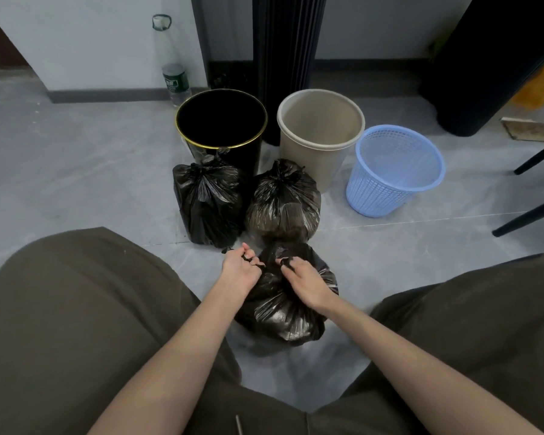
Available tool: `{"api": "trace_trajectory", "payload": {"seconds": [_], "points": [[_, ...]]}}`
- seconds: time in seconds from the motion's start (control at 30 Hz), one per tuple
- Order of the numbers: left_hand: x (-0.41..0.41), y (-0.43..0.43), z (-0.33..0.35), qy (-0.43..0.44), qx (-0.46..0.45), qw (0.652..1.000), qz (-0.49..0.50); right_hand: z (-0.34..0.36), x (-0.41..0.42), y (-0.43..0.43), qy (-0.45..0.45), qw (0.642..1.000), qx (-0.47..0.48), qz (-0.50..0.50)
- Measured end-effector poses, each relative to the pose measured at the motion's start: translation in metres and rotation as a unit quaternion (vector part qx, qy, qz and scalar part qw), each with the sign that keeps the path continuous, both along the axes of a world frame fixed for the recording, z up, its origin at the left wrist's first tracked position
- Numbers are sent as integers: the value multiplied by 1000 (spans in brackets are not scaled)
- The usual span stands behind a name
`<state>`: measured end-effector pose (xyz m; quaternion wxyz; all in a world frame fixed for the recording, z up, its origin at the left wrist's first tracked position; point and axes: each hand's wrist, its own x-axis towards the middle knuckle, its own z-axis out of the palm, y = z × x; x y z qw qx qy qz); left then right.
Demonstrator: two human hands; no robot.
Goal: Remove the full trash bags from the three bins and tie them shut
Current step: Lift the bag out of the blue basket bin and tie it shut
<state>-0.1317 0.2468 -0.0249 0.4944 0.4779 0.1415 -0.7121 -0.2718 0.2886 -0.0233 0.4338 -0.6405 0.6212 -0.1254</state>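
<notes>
trash bag (283,312), the third one, sits on the floor (91,183) right under my fingers. my left hand (240,271) is curled round a twisted strip of its black plastic, and just beside it my right hand (305,282) pinches another strip at the bag's neck (whether a knot is formed between them i cannot tell). just beyond my fingertips stand two knotted bags side by side: the left tied bag (208,199) and the right tied bag (283,202). farther off, upright in a row, are the black bin (248,155), the beige bin (308,161) and the blue basket (377,189).
</notes>
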Motion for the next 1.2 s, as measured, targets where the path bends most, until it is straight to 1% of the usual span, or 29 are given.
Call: {"api": "trace_trajectory", "payload": {"seconds": [0.07, 0.1, 0.2, 0.33, 0.43, 0.53, 0.6, 0.67, 0.83, 0.9, 1.03, 1.13, 1.2], "points": [[0, 1, -1, 1, 4, 1000, -5, -2, 2, 5, 58, 997, 28, 35], [0, 1, -1, 3, 6, 1000, -12, 0, 2, 7, 73, 996, 37, 44], [-1, 2, -1, 3, 10, 1000, -20, 0, 2, 8, 80, 994, 53, 48], [-6, 2, -2, 4, 13, 999, -35, -8, 3, 11, 131, 987, 56, 70], [-9, 5, -4, 7, 25, 999, -20, -11, 4, 12, 159, 984, 50, 54], [-11, 8, -4, -5, 47, 999, 5, -13, 3, 10, 189, 982, 2, 21], [-15, 8, -2, -11, 54, 998, 8, -11, 2, 8, 188, 982, -29, -5], [-18, 8, 1, -7, 50, 999, 10, -10, 0, 5, 183, 983, -33, -6], [-13, 0, 7, 2, 28, 1000, 1, -12, -6, 2, 181, 982, 19, 45], [-7, -3, 4, 3, 28, 1000, -4, -9, -7, 2, 160, 985, 39, 60], [-2, -2, -4, 15, 39, 999, 1, 3, -3, 0, 134, 986, 54, 86], [-5, -2, 0, 16, 20, 1000, -15, 5, 2, 5, 110, 987, 69, 99], [-8, -3, 5, 20, 9, 999, -32, 3, 1, 8, 111, 986, 72, 102]]}}
